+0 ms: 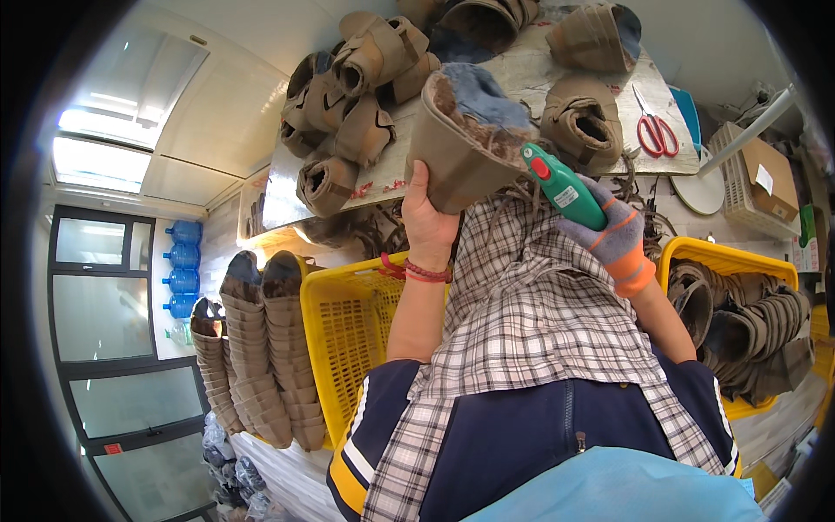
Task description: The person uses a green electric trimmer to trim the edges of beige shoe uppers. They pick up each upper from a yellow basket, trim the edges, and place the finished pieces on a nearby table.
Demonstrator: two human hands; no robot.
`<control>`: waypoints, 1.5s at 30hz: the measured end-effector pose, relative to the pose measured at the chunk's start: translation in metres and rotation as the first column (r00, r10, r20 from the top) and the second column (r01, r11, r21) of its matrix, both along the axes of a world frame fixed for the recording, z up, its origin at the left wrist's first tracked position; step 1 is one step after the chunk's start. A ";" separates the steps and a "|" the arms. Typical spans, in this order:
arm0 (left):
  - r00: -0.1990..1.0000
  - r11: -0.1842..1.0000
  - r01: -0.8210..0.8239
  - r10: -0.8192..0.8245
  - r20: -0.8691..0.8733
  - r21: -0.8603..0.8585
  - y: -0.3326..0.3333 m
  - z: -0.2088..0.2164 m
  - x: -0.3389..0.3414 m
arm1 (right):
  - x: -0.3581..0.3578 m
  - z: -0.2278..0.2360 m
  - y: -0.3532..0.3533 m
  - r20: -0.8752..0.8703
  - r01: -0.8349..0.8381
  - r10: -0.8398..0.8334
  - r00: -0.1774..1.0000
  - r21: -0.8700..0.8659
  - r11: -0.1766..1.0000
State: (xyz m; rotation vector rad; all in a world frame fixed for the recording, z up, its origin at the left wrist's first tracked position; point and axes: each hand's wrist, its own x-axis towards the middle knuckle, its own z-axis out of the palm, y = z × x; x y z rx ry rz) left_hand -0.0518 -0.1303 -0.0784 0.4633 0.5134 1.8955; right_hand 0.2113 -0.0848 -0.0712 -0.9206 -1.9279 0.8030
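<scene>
I have my left grip (430, 222) clenched on the near left side of a brown piece (465, 170), thumb along the outer wall and the other fingers out of my sight behind it. The piece is held up, tilted, by the near edge of the bench (519, 65), its wide mouth showing brown fleece and a dark blue-grey area at the far side. A red bracelet (417, 271) circles that wrist.

My right grip (609, 230), in a grey and orange glove, grasps a green tool (570, 200) with a red button. The tool's tip points far and left, right at the piece's right edge; I can't tell whether the two touch.

On the bench, at the far left, I see a heap of similar pieces (348, 104). More sit at the far middle and right, and one lies just left of red-handled scissors (654, 126).

A checked apron (539, 326) covers the lap. Near left of the bench is a yellow basket (345, 277), with tall stacks (277, 348) of nested pieces beside it. To the right, another yellow basket (731, 250) is packed with curved brown pieces. Blue bottles (183, 270) line the wall far left.
</scene>
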 end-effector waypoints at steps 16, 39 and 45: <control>0.820 0.967 -0.199 0.253 -0.514 0.157 0.007 0.011 0.015 | -0.013 0.002 -0.006 -0.233 -0.105 0.072 0.970 -0.134 0.985; -0.470 0.826 -0.131 0.435 -0.768 0.548 0.002 -0.021 0.007 | -0.013 0.033 0.005 -0.249 -0.088 -0.013 0.968 -0.390 0.916; -0.340 0.851 -0.166 0.425 -0.839 0.498 -0.008 -0.036 0.018 | -0.014 0.032 0.009 -0.370 -0.196 0.017 0.929 -0.452 0.870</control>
